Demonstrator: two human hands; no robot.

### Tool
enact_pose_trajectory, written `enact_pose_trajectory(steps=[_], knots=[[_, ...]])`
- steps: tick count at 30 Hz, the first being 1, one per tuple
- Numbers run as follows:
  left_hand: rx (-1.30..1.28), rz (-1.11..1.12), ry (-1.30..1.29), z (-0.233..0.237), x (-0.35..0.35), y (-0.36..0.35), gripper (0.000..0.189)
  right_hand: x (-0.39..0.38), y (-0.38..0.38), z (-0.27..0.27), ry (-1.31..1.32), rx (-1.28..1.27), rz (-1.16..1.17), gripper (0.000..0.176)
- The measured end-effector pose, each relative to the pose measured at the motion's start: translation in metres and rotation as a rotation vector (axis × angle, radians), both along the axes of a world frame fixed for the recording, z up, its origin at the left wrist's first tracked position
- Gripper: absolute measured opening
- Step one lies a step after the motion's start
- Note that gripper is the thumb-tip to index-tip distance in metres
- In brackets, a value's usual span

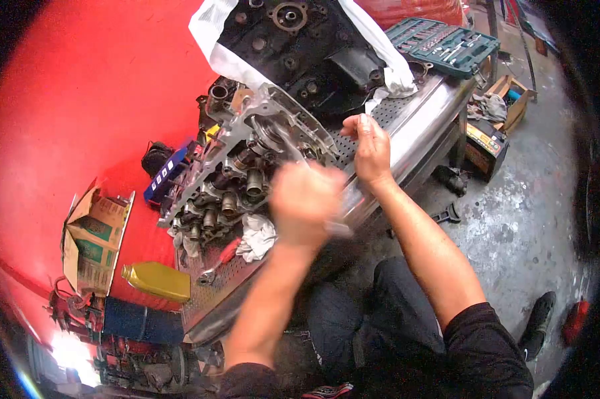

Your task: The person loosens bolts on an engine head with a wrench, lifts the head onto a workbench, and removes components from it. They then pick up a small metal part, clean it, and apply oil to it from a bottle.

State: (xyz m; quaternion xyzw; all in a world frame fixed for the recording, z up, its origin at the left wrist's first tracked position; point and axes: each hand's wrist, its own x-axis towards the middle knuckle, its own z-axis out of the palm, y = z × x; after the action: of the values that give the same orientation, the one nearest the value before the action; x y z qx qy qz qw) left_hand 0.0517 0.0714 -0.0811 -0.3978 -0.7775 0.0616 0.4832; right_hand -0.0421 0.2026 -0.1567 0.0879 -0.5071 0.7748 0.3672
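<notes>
My left hand, smeared by motion, is closed around a shiny metal hand tool. The tool's end shows below the fist; its exact kind is blurred. Behind that hand lies a cylinder head with cylindrical metal parts and springs along it. To the right, at the bench edge, my right hand is raised with its thumb up and fingers loosely apart, nothing visible in it. A crumpled white rag and a red-handled ratchet lie in front of the cylinder head.
A black engine block on white plastic stands at the back of the perforated metal bench. An open socket set sits at its far right end. A yellow-green oil bottle and a cardboard box are at left.
</notes>
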Motion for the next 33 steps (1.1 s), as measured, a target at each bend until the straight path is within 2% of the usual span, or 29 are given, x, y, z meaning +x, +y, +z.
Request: enact_pose_trajectory(steps=[2, 4, 6, 8, 11, 13, 14, 18, 20, 21, 22, 23, 24, 25, 27, 28, 29, 30, 31, 32, 33], knots=[[-0.122, -0.234, -0.202, -0.062, 0.013, 0.014, 0.014, -0.004, -0.001, -0.003, 0.027, -0.027, -0.011, 0.044], [0.152, -0.299, -0.189, -0.064, 0.032, 0.029, 0.02, -0.006, 0.004, -0.002, 0.0, 0.002, 0.029, 0.045], [0.201, -0.3, -0.173, -0.046, 0.043, 0.024, 0.015, -0.001, 0.003, -0.001, 0.01, -0.022, -0.033, 0.046], [0.135, -0.271, -0.108, -0.023, 0.047, 0.013, 0.015, -0.002, 0.003, 0.0, 0.033, -0.093, 0.015, 0.045], [0.231, -0.291, -0.16, 0.033, 0.047, -0.001, 0.01, 0.0, 0.002, 0.001, 0.044, -0.122, -0.013, 0.043], [0.552, -0.154, -0.356, 0.061, 0.045, -0.005, 0.021, 0.0, 0.003, 0.0, 0.068, -0.12, -0.042, 0.043], [0.801, -0.227, -0.58, 0.073, 0.04, -0.007, 0.028, 0.001, 0.003, 0.0, 0.08, -0.116, -0.054, 0.043], [0.886, -0.262, -0.885, 0.116, 0.014, -0.02, 0.036, 0.0, 0.003, -0.001, 0.072, -0.121, -0.045, 0.042], [0.855, -0.168, -0.888, 0.123, 0.012, -0.012, 0.036, 0.001, 0.003, -0.001, 0.05, -0.126, -0.036, 0.04], [0.845, -0.119, -0.888, 0.123, 0.014, -0.008, 0.036, 0.0, 0.006, 0.0, 0.035, -0.051, -0.053, 0.039], [0.769, -0.078, -0.73, 0.112, 0.012, -0.006, 0.034, -0.006, 0.011, 0.003, 0.024, 0.025, -0.071, 0.038], [0.753, -0.039, -0.683, 0.102, 0.016, -0.002, 0.034, -0.015, 0.019, 0.007, 0.012, 0.096, -0.094, 0.036], [0.729, -0.004, -0.64, 0.09, 0.02, 0.003, 0.034, -0.029, 0.035, 0.01, 0.063, 0.318, -0.266, 0.035], [0.697, -0.169, -0.528, 0.074, 0.015, 0.002, 0.031, -0.039, 0.057, 0.015, -0.025, 0.406, -0.28, 0.036], [0.273, -0.05, 0.081, 0.032, 0.008, 0.009, 0.017, -0.058, 0.093, 0.017, -0.176, 0.523, -0.302, 0.038], [0.073, -0.046, 0.004, -0.001, 0.004, 0.008, 0.007, -0.065, 0.111, 0.013, -0.238, 0.545, -0.325, 0.038], [-0.15, 0.124, -0.014, -0.034, 0.002, 0.009, 0.006, -0.08, 0.121, -0.008, -0.154, 0.672, -0.427, 0.04], [-0.15, 0.05, -0.056, -0.056, 0.005, 0.01, 0.008, -0.076, 0.121, -0.006, -0.189, 0.74, -0.407, 0.041], [-0.046, -0.062, -0.074, -0.069, 0.014, 0.014, 0.01, -0.068, 0.121, -0.001, -0.222, 0.799, -0.402, 0.042], [0.061, -0.175, -0.156, -0.065, 0.024, 0.018, 0.012, -0.067, 0.121, 0.004, -0.265, 0.851, -0.393, 0.042], [0.083, -0.189, -0.127, -0.05, 0.033, 0.02, 0.013, -0.068, 0.122, 0.007, -0.341, 0.844, -0.354, 0.044]])
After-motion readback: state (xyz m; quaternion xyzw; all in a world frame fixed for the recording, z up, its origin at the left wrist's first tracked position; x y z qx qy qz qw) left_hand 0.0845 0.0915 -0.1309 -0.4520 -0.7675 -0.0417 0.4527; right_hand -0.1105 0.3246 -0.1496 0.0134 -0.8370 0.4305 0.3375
